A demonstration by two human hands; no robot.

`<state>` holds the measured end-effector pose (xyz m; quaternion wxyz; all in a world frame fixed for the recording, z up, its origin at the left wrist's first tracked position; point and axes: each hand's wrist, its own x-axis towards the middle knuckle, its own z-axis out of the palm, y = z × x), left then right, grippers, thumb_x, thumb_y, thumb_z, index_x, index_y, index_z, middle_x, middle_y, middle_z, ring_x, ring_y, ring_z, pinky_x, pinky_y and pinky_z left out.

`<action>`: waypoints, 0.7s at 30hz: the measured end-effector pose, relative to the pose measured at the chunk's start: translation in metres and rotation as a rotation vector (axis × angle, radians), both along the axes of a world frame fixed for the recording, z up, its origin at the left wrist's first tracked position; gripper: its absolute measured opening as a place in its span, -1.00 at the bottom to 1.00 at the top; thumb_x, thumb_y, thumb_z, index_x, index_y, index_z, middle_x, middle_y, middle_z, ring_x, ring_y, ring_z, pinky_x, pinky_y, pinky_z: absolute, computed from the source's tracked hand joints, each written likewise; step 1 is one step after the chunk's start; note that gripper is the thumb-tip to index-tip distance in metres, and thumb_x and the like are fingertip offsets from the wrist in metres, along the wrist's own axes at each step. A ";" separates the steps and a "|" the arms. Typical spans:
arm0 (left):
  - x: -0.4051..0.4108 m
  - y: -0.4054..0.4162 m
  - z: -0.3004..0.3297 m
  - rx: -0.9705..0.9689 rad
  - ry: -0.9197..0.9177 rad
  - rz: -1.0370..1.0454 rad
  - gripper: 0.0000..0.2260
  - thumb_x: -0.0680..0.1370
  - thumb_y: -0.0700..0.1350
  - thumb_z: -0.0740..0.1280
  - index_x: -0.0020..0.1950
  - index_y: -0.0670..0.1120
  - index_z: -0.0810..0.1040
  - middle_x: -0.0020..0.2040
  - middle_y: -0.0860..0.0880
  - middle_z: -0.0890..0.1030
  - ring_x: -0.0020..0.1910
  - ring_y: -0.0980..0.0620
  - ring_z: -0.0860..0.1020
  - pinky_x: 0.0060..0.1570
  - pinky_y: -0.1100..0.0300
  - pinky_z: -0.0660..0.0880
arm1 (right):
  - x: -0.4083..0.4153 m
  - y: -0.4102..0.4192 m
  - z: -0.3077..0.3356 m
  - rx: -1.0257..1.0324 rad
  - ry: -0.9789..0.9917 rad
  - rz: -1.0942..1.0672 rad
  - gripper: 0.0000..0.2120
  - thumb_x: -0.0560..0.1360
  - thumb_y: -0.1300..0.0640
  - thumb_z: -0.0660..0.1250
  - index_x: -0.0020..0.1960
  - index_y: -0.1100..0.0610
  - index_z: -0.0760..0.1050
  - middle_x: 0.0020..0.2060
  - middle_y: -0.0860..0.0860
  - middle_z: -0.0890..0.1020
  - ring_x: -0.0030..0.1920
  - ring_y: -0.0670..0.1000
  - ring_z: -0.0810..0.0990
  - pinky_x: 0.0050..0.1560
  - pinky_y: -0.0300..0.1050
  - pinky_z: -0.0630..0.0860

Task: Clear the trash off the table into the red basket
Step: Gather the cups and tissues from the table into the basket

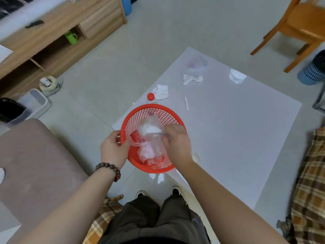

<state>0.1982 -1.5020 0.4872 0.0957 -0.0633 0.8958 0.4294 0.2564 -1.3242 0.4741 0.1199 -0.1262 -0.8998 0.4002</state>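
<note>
Both hands work at the red basket [139,118], which overhangs the white table's [237,134] near corner: the left hand [113,147] grips its rim, the right hand [177,143] clutches crumpled clear plastic [151,136] inside it. Crumpled tissues [192,79] and a red-capped bottle [150,97] lie on the table beyond.

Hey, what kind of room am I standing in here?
Probably a living room in a home: a low wooden cabinet with open shelves along the wall, a wooden chair, and a low white table on a tiled floor, with a padded seat beside it.
</note>
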 end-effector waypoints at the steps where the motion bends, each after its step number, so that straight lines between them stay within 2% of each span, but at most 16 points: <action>1: 0.000 -0.004 0.003 0.009 0.000 -0.005 -0.88 0.50 -0.21 0.37 -0.02 -0.01 0.56 -0.15 -0.06 0.65 -0.18 -0.10 0.64 -0.12 -0.04 0.60 | -0.008 -0.009 -0.002 0.040 -0.012 0.043 -0.81 0.29 0.33 0.30 -0.11 0.25 0.58 -0.18 0.16 0.63 -0.08 0.21 0.54 -0.14 -0.07 0.43; 3: 0.002 -0.011 0.007 0.011 0.004 -0.017 -0.87 0.49 -0.20 0.38 -0.03 0.02 0.56 -0.16 0.00 0.64 -0.14 -0.06 0.63 -0.10 0.03 0.58 | -0.024 -0.025 -0.009 0.102 -0.037 0.135 -0.78 0.30 0.36 0.32 -0.07 0.25 0.59 -0.13 0.17 0.63 -0.06 0.22 0.54 -0.10 -0.01 0.46; 4: 0.003 -0.015 0.008 0.012 0.006 -0.021 -0.85 0.49 -0.21 0.38 -0.02 0.02 0.57 -0.16 0.02 0.64 -0.14 -0.03 0.63 -0.11 0.08 0.56 | -0.031 -0.033 -0.014 0.120 -0.091 0.210 -0.74 0.34 0.35 0.31 0.02 0.25 0.58 -0.05 0.17 0.62 0.02 0.21 0.52 -0.01 0.02 0.45; 7: 0.004 -0.026 0.011 -0.001 0.008 -0.025 -0.80 0.47 -0.27 0.36 0.04 -0.02 0.60 -0.14 0.04 0.64 -0.16 0.09 0.61 -0.19 0.22 0.50 | -0.046 -0.054 -0.024 0.119 -0.318 0.418 -0.56 0.45 0.25 0.31 0.33 0.17 0.41 0.25 0.12 0.49 0.27 0.14 0.39 0.28 0.01 0.31; 9: 0.003 -0.032 0.013 0.000 0.007 -0.011 -0.79 0.47 -0.28 0.35 0.02 -0.02 0.59 -0.16 0.05 0.63 -0.18 0.13 0.59 -0.19 0.23 0.49 | -0.049 -0.062 -0.027 0.096 -0.340 0.442 -0.47 0.46 0.20 0.34 0.41 0.10 0.32 0.34 0.09 0.42 0.34 0.11 0.33 0.35 0.01 0.29; 13: -0.002 -0.039 0.010 -0.048 0.016 0.066 -0.82 0.46 -0.29 0.36 0.01 -0.09 0.62 -0.18 0.01 0.62 -0.23 0.06 0.57 -0.17 0.21 0.46 | -0.046 -0.061 -0.025 0.057 -0.244 0.403 -0.42 0.45 0.11 0.37 0.44 0.05 0.28 0.41 0.05 0.35 0.40 0.09 0.28 0.39 0.06 0.28; 16: -0.013 -0.045 0.005 -0.128 0.007 0.156 -0.82 0.46 -0.28 0.36 0.04 -0.17 0.63 -0.21 -0.05 0.61 -0.24 -0.04 0.55 -0.19 0.21 0.38 | -0.038 -0.046 -0.028 0.016 -0.178 0.322 -0.44 0.45 0.03 0.39 0.40 0.08 0.33 0.38 0.08 0.38 0.38 0.09 0.31 0.39 -0.01 0.26; 18: -0.020 -0.051 0.000 -0.165 -0.020 0.208 -0.79 0.46 -0.26 0.36 0.07 -0.21 0.62 -0.19 -0.12 0.64 -0.22 -0.11 0.57 -0.18 0.19 0.39 | -0.025 -0.030 -0.037 -0.024 -0.152 0.210 -0.49 0.46 0.02 0.38 0.36 0.08 0.37 0.35 0.08 0.40 0.35 0.08 0.34 0.34 -0.04 0.31; 21: -0.024 -0.057 -0.010 -0.234 -0.050 0.260 -0.76 0.45 -0.22 0.35 0.11 -0.18 0.62 -0.19 -0.13 0.64 -0.20 -0.13 0.56 -0.15 0.15 0.41 | 0.003 0.003 -0.066 0.052 -0.185 -0.018 -0.57 0.50 -0.04 0.32 0.33 0.00 0.37 0.37 0.03 0.36 0.37 0.04 0.31 0.33 -0.03 0.33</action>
